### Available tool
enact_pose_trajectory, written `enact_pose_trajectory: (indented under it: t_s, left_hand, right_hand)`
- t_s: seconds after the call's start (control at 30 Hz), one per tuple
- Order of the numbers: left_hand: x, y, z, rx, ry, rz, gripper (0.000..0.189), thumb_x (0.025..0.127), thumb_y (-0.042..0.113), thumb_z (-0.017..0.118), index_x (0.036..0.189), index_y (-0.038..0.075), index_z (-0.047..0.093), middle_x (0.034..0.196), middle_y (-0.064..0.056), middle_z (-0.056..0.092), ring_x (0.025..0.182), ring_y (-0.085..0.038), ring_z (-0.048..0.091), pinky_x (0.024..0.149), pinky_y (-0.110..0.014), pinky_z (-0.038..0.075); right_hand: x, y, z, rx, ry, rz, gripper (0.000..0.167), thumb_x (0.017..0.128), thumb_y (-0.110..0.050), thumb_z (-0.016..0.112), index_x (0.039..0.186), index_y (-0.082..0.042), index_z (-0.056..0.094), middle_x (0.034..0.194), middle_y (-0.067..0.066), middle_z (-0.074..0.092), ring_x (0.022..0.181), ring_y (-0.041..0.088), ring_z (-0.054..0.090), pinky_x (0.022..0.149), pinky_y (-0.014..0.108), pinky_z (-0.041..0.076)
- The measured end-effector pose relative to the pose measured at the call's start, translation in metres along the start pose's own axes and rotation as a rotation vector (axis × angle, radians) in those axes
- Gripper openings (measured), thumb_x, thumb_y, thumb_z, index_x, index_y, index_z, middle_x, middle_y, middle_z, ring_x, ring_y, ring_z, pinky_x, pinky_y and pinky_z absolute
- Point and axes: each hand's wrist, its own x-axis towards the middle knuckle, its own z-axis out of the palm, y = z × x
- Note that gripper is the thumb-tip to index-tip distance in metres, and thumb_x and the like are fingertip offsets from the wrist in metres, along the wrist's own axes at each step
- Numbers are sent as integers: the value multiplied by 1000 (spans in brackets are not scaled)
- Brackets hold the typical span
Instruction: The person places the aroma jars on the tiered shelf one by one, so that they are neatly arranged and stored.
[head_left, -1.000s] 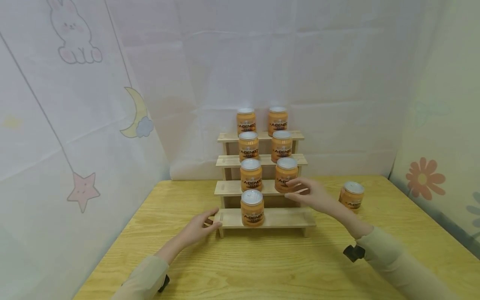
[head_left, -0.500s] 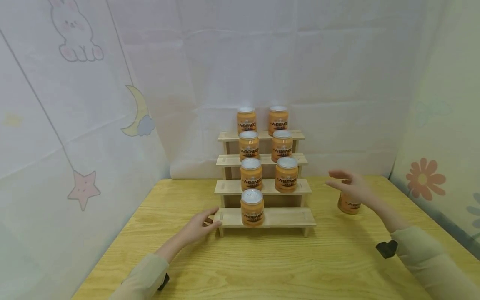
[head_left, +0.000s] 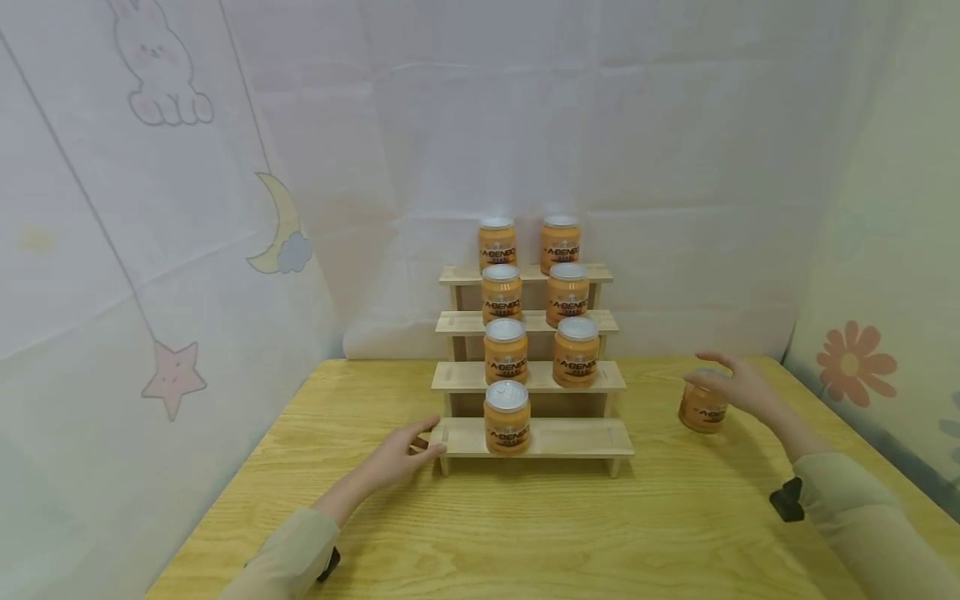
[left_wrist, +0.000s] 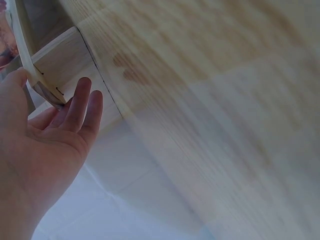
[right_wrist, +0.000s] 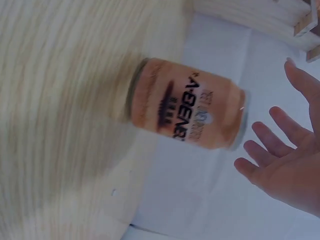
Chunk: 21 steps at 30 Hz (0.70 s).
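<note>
A stepped wooden display stand (head_left: 573,437) holds orange cans with silver lids: two on each of the upper three steps. On the lowest step one can (head_left: 507,421) stands left of the middle. My left hand (head_left: 393,457) holds the left end of that step, its thumb and fingers on either side of the board (left_wrist: 45,87). Farther right, a lone can (head_left: 703,410) stands upright on the table. My right hand (head_left: 738,387) reaches over its lid with spread fingers; in the right wrist view the fingers (right_wrist: 270,140) are apart from the can (right_wrist: 187,107).
The wooden table (head_left: 480,533) reaches from the front to the white cloth backdrop (head_left: 675,167). Printed cloths hang on the left (head_left: 90,250) and right (head_left: 892,208) sides. Bare table lies between the stand and the lone can.
My right hand has left the right can on the second-lowest step and moved right to the lone can. My left hand has stayed at the stand's end.
</note>
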Motion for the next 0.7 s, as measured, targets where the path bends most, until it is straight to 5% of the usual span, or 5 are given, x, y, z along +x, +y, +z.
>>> enact_pose_trajectory:
  t_s: [0.37, 0.7]
  left_hand:
    - [0, 1, 1, 3, -5, 0, 65, 94, 39, 56, 144, 2, 35, 144, -18, 42, 105, -28, 59, 85, -37, 53]
    - [0, 0, 0, 13, -2, 7, 66, 94, 39, 55, 144, 2, 35, 144, -18, 42, 104, -27, 60, 84, -36, 54]
  right_hand:
    - [3, 29, 3, -99, -8, -19, 58, 95, -26, 56, 135, 13, 39, 131, 42, 38, 111, 55, 44, 79, 55, 48]
    - [4, 31, 3, -194, 1, 21, 69, 90, -35, 62, 130, 17, 41, 125, 47, 33, 105, 57, 43, 74, 55, 47]
